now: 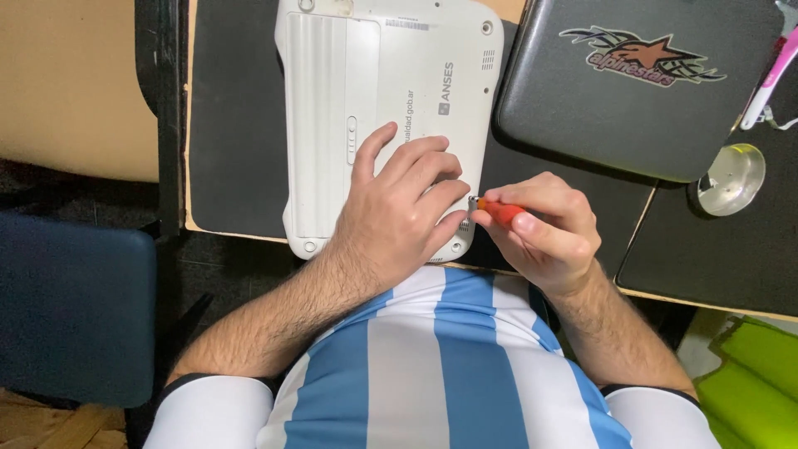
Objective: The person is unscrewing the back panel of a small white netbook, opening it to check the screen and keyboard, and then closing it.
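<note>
White laptop (382,108), underside up, at the mat's (233,125) near edge: my left hand (399,212) lies spread flat on it, steadying it. My right hand (544,229) pinches an orange screwdriver (501,211), tip at the laptop's near right corner. Dark case (640,83) and a small metal dish (731,179) sit to the right.

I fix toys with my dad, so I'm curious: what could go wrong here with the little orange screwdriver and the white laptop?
The orange screwdriver in the right hand might slip and scratch the white laptop or poke the left hand pressing right beside its tip. A freed screw may roll off the near table edge, since the laptop sits close to it. The small glass dish is out of easy reach.
</note>
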